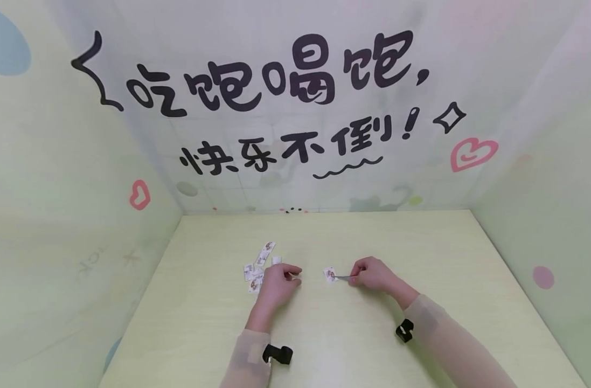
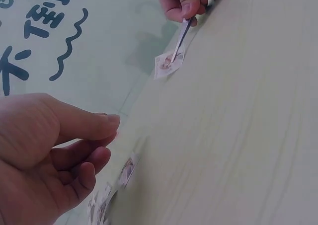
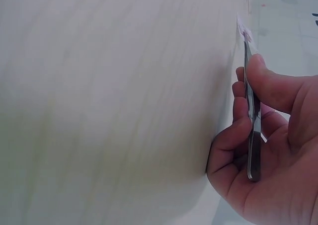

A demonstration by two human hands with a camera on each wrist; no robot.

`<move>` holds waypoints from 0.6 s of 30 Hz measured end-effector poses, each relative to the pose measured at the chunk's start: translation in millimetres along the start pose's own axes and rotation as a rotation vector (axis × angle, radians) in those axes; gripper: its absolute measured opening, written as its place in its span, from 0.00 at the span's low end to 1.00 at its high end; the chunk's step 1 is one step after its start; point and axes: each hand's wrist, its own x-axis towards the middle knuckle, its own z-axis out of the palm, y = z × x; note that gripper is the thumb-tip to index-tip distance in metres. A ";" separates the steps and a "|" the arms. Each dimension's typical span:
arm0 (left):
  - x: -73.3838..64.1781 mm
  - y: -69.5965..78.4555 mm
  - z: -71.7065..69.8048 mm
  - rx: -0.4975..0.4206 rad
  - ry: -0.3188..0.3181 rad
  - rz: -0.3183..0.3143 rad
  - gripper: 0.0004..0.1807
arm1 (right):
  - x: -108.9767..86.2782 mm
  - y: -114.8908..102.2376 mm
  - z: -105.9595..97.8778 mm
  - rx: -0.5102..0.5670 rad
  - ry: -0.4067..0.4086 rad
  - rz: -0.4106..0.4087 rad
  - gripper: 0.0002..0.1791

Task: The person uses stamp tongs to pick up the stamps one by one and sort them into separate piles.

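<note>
The person wears a long left sleeve (image 1: 244, 369) of pale beige, plain cloth, with a faint squarish patch (image 1: 255, 354) near its end. A black curved piece (image 1: 284, 354) juts from the side of the left sleeve, its outer end blocky. Across from the left sleeve is a matching right sleeve (image 1: 462, 345), bearing a faint greyish patch (image 1: 425, 318) and, on the side toward the left sleeve, a black notched piece (image 1: 402, 334). The left grip (image 1: 279, 284), just beyond the left sleeve, is a bare hand, as is the right grip (image 1: 373, 274).
</note>
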 end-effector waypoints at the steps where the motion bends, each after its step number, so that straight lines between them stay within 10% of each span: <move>1: -0.9 -1.3 -2.0 -0.002 0.000 -0.005 0.13 | 0.1 0.6 -0.2 0.004 0.001 -0.001 0.07; 18: -2.5 -26.6 -11.0 0.061 0.021 -0.023 0.09 | 2.5 5.3 0.3 0.053 0.000 0.013 0.06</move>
